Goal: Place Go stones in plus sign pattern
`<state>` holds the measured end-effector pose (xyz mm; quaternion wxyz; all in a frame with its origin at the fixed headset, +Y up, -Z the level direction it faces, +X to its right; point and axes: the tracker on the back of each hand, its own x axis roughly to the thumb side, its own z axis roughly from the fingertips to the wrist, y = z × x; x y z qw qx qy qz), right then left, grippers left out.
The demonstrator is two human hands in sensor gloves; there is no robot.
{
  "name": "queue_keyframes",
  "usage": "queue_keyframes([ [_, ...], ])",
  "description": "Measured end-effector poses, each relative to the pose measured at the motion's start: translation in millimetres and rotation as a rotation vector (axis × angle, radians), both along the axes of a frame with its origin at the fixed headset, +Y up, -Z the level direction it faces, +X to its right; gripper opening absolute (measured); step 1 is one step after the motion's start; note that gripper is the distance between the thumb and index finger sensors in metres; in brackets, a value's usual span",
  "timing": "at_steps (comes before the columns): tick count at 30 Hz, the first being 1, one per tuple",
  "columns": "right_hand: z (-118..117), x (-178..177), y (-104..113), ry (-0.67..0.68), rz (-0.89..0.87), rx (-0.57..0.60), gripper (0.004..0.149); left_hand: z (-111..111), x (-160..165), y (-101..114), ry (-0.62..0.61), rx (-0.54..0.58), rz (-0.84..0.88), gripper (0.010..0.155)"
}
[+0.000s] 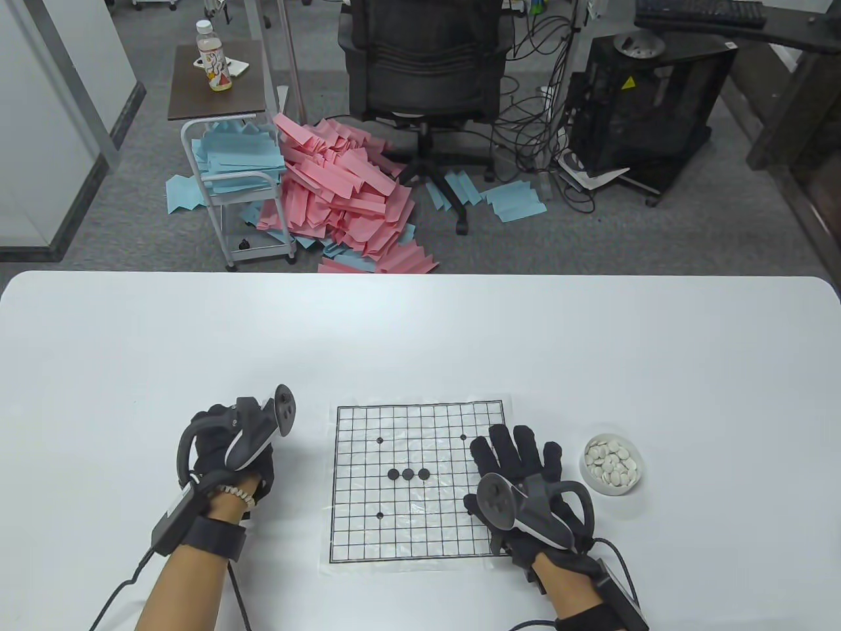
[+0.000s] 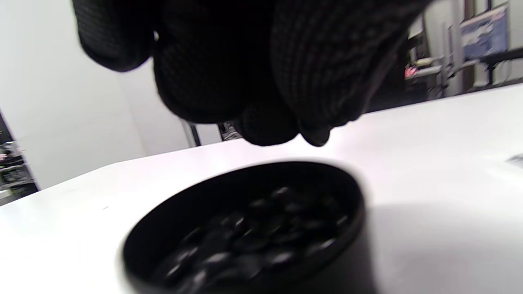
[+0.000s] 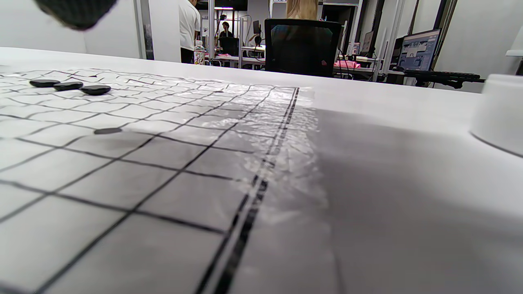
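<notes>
A paper Go board (image 1: 368, 526) lies on the white table. Three black stones (image 1: 407, 474) sit in a row near its centre; they also show in the right wrist view (image 3: 68, 86). My right hand (image 1: 519, 453) rests flat with fingers spread on the board's right edge, holding nothing. My left hand (image 1: 220, 440) is left of the board, fingers curled down. In the left wrist view its fingertips (image 2: 282, 130) are bunched just above a black bowl (image 2: 351, 212) of black stones. Whether they pinch a stone is hidden.
A white bowl (image 1: 587, 472) of white stones stands right of the board, next to my right hand; its side shows in the right wrist view (image 3: 500, 118). Beyond the table's far edge are a chair and paper piles on the floor.
</notes>
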<state>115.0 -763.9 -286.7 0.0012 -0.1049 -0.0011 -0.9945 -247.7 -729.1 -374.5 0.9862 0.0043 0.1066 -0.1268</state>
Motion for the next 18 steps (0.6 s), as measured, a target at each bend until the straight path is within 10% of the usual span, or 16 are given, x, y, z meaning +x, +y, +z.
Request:
queue_keyframes([
  [8, -0.2, 0.4, 0.2, 0.000, -0.002, 0.002, 0.083, 2.5, 80.8, 17.5, -0.301, 0.011, 0.317, 0.042],
  [18, -0.7, 1.7, 0.1, 0.001, -0.005, 0.008, 0.083, 4.1, 177.9, -13.2, -0.477, -0.115, 0.348, 0.040],
])
